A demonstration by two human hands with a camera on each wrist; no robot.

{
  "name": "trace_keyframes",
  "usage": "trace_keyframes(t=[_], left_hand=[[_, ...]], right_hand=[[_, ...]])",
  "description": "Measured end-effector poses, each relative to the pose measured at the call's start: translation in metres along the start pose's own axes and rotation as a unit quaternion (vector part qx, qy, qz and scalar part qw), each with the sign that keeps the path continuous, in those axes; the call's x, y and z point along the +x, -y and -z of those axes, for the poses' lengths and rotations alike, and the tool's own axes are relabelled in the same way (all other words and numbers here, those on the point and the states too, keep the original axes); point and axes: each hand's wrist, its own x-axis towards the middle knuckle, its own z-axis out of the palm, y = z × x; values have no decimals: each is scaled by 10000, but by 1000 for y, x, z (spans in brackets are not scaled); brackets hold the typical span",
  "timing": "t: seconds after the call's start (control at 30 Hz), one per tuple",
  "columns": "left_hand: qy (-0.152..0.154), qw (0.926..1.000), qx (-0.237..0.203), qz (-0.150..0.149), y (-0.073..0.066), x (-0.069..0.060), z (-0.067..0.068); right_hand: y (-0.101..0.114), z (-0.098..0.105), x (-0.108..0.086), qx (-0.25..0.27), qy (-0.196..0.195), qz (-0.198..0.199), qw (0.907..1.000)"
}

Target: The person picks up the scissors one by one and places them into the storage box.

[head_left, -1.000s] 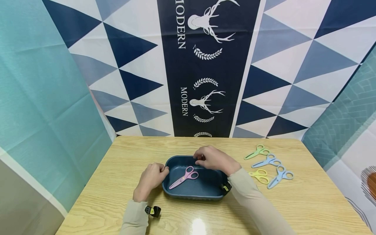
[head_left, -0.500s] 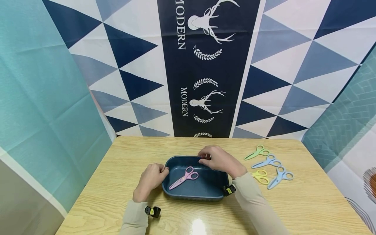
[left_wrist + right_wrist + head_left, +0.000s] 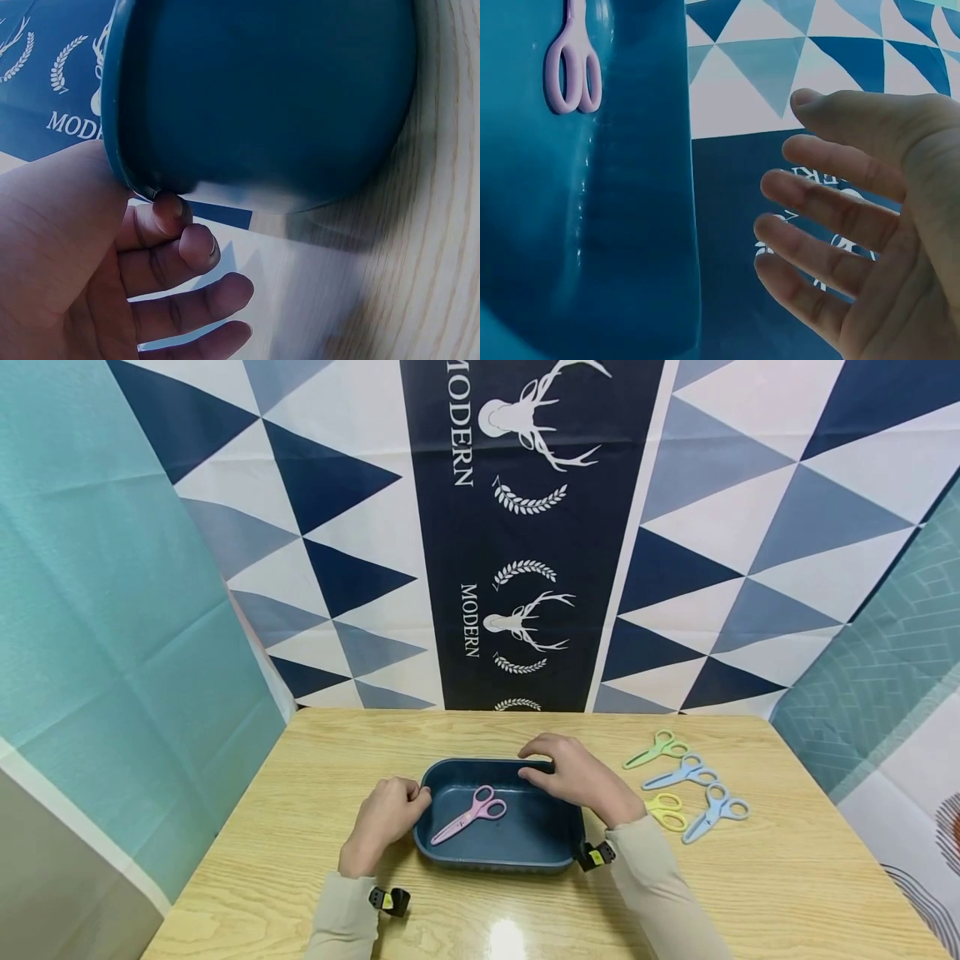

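In the head view a dark blue rectangular tray (image 3: pixel 525 864) sits on the wooden table. Pink scissors (image 3: pixel 471 815) lie inside it, left of its middle, handles toward the far side. My left hand (image 3: pixel 387 818) pinches the tray's left rim; in the left wrist view thumb and index finger (image 3: pixel 171 213) meet at that rim, the other fingers curving below. Over the far right part of the tray hangs my right hand (image 3: pixel 573 772). Its fingers are spread and loosely bent with nothing between them, and in the right wrist view a gap separates them from the tray wall (image 3: pixel 691 225).
To the right of the tray lie green scissors (image 3: pixel 657 749), blue scissors (image 3: pixel 681 772), a second blue pair (image 3: pixel 715 812) and yellow scissors (image 3: pixel 666 812), partly hidden by the right arm. A patterned cloth (image 3: pixel 360 527) hangs behind the table (image 3: pixel 795 877).
My right hand has drifted to the right along the tray's far side, and its fingers have spread apart. The left hand, the tray and the pink scissors have stayed in place.
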Motion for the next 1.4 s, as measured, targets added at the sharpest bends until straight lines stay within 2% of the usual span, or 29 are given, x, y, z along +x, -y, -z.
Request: trace_keyframes(t=[0.2,0.5,0.7,1.0,1.4], left_hand=[[-10,10000,11,3,1,0,0],[75,10000,-25,42,0,0,1],[83,10000,-27,33,-1,1,1],[118,9999,-56,112,-1,-1,2],[73,9999,-24,71,-1,-1,1]], right_hand=[[-4,0,-5,-57,-174,-10,9998],[-7,9,-17,-174,-234,-408,9987],[-17,12,-26,-236,-360,-394,9983],[-27,16,-40,-305,-277,-717,9966],[-48,20,-64,-445,-296,-833,9951]])
